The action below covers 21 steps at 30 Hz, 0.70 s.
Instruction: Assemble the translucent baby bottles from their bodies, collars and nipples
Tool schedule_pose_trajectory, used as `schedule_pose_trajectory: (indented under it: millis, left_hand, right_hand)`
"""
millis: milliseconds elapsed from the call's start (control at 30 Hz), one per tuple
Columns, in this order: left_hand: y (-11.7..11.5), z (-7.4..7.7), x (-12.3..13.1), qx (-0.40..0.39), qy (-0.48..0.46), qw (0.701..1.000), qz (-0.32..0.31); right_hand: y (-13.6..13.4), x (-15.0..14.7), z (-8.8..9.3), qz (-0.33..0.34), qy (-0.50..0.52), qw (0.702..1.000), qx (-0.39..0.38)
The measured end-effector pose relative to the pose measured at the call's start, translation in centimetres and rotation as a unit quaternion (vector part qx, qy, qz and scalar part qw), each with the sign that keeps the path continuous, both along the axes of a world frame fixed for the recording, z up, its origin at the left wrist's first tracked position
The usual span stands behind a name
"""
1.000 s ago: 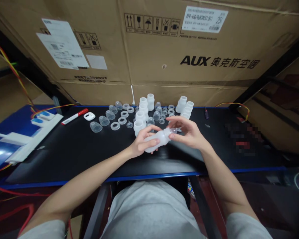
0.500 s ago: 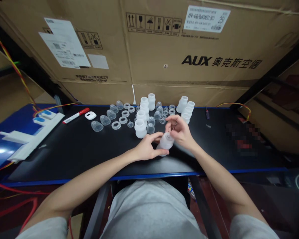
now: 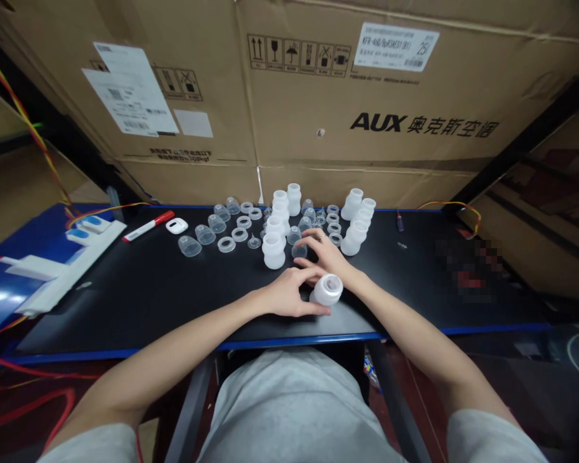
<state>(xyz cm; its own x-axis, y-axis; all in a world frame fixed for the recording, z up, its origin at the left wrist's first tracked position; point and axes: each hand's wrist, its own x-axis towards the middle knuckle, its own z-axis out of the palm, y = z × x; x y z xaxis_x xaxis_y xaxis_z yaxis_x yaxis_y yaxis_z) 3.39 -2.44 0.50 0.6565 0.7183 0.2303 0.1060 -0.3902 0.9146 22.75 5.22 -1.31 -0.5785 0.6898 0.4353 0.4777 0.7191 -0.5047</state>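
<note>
My left hand (image 3: pixel 292 292) is wrapped around a small frosted white bottle (image 3: pixel 327 290). The bottle tilts toward me, and a ring with a round centre shows at its top. Beyond it, my right hand (image 3: pixel 325 254) has its fingers and thumb around a clear dome cap (image 3: pixel 299 249) at the near end of the middle row. Left of that cap stands a row of frosted bottles (image 3: pixel 274 251). More clear caps (image 3: pixel 293 235) and clear rings (image 3: pixel 334 228) lie behind the right hand, some of them partly hidden by it.
At left lie clear domes (image 3: pixel 190 245), rings (image 3: pixel 226 244), a red-and-white marker (image 3: pixel 148 226), a white case (image 3: pixel 177 226) and a power strip (image 3: pixel 72 267). More bottles (image 3: pixel 354 238) stand right of centre. A large carton (image 3: pixel 289 141) closes off the back.
My right hand has left the top of the bottle and moved forward-left to a clear cap. The bottle, still in my left hand, now leans with its top toward me.
</note>
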Motion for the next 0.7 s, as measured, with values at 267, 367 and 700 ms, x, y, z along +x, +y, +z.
schedule_pose_trajectory:
  millis: [267, 367, 700]
  left_hand:
    - [1.1, -0.5, 0.0, 0.042, -0.026, 0.995, 0.083]
    - [1.6, -1.1, 0.1, 0.057, -0.033, 0.991, 0.113]
    - [2.2, -2.4, 1.1, 0.046, -0.033, 0.982, 0.178]
  right_hand:
    - [0.3, 2.3, 2.7, -0.020, 0.145, 0.989, -0.020]
    - [-0.3, 3.1, 4.9, -0.066, 0.255, 0.964, 0.016]
    - [-2.6, 3.5, 7.5, -0.039, 0.380, 0.924, 0.032]
